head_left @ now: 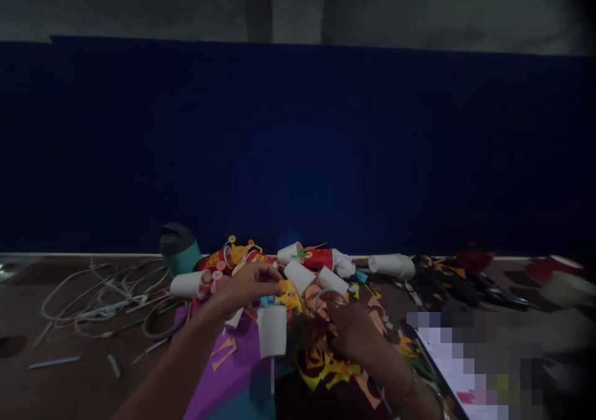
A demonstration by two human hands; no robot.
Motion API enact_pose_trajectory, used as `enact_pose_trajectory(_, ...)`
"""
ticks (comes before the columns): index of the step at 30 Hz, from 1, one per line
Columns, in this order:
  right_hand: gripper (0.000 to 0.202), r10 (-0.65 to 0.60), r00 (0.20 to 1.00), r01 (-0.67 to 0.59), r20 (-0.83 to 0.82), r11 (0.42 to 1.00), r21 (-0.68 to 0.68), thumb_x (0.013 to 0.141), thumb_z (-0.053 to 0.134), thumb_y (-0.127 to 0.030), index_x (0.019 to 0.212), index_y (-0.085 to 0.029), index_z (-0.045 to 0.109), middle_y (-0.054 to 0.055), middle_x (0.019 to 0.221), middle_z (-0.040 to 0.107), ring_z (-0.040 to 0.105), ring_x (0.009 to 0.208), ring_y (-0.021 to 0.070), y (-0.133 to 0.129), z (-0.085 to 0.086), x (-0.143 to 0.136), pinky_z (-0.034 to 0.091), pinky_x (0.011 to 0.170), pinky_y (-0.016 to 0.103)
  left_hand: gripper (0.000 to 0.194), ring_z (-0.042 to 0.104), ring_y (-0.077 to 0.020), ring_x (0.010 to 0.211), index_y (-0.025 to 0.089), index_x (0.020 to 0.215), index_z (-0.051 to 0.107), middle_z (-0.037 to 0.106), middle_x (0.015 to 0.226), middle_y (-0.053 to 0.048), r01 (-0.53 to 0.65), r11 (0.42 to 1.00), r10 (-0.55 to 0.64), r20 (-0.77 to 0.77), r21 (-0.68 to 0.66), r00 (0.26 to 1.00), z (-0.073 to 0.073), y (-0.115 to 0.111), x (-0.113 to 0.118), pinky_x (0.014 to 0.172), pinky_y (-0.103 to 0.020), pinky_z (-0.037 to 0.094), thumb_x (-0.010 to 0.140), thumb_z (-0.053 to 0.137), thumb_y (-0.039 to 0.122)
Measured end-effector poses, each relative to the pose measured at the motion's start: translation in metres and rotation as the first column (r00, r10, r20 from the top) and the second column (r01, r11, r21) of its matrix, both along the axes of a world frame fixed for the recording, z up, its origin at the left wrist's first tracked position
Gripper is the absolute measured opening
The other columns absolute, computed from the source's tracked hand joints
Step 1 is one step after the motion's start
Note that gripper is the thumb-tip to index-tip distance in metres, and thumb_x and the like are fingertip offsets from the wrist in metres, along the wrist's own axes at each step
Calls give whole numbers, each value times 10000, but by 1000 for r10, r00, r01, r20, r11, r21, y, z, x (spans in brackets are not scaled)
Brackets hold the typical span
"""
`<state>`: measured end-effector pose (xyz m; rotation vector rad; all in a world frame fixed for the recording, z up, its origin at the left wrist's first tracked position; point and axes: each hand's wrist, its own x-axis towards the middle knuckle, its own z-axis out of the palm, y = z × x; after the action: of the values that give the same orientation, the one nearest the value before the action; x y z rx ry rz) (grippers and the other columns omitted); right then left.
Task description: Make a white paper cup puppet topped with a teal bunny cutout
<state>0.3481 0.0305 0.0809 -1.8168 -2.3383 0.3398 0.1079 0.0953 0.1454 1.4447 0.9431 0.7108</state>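
My left hand (251,285) has its fingers curled over the edge of a yellow paper cutout (289,296), which it seems to pinch. Just below stands a white paper cup (272,333), with a thin pale stick (272,376) under it. Down among yellow and orange paper scraps (321,367) reaches my right hand (356,333); its fingers are dim and smeared, so their grip is unclear. A thin round ring (329,296) lies by its fingertips. Several white cups, one of them a tipped cup (298,277), lie just behind both hands.
Purple paper (233,370) lies in front. On the left are tangled white cable (93,290), a teal and dark container (180,250) and a tipped cup (190,285). To the right are stacked cups (391,265), dark tools (465,290) and a bright screen (440,358). A blue panel (298,147) stands behind.
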Motion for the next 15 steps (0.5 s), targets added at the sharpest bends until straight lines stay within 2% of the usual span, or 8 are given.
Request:
enact_pose_trajectory(3,483,-37,996,35,87,999,29,635,598,-176,1111,-97,588,208,1297,506,513,1132,354,2,-11,-5,415,881,389,178,547,-118,571,166,766,654,636,611,24,-23,1000,23,-75,1,997,-21,-19,-21,545,-226,367,610,728,209)
enact_pose_trajectory(5,534,-48,991,46,126,999,21,597,622,-149,1127,-97,579,214,1318,479,473,1168,368,4,-16,-6,403,905,404,195,524,-115,537,178,834,645,595,572,48,-42,999,45,-178,25,983,-46,-38,-38,520,-220,351,645,689,204)
enact_pose_trajectory(8,706,-38,992,40,120,999,-9,545,663,-132,1230,-88,498,220,1306,477,465,1168,360,7,-18,-7,396,913,388,89,572,-153,645,179,755,626,630,682,11,-95,990,118,-230,109,966,-89,-70,-59,577,-243,394,678,654,213)
enact_pose_trajectory(10,813,-31,994,36,104,998,-51,523,671,-131,1295,-83,422,217,1238,520,514,1100,345,8,-15,-5,415,859,371,45,584,-175,647,188,714,619,631,662,5,-112,979,164,-332,169,929,-112,-89,-67,573,-256,391,672,619,171)
enact_pose_trajectory(12,833,-23,996,33,86,993,-110,510,678,-148,1296,-82,410,187,1108,592,584,962,317,9,-9,-4,438,750,343,153,591,-188,696,216,789,646,655,729,-2,-68,957,188,-424,283,886,-125,-103,-71,620,-274,393,707,549,131)
enact_pose_trajectory(15,734,-66,996,73,63,990,-117,536,660,-144,1243,-107,466,137,982,639,618,841,278,7,-3,-5,415,642,294,154,577,-216,821,248,833,649,664,849,-15,23,895,231,-506,446,831,-130,-115,-73,733,-310,383,749,551,163)
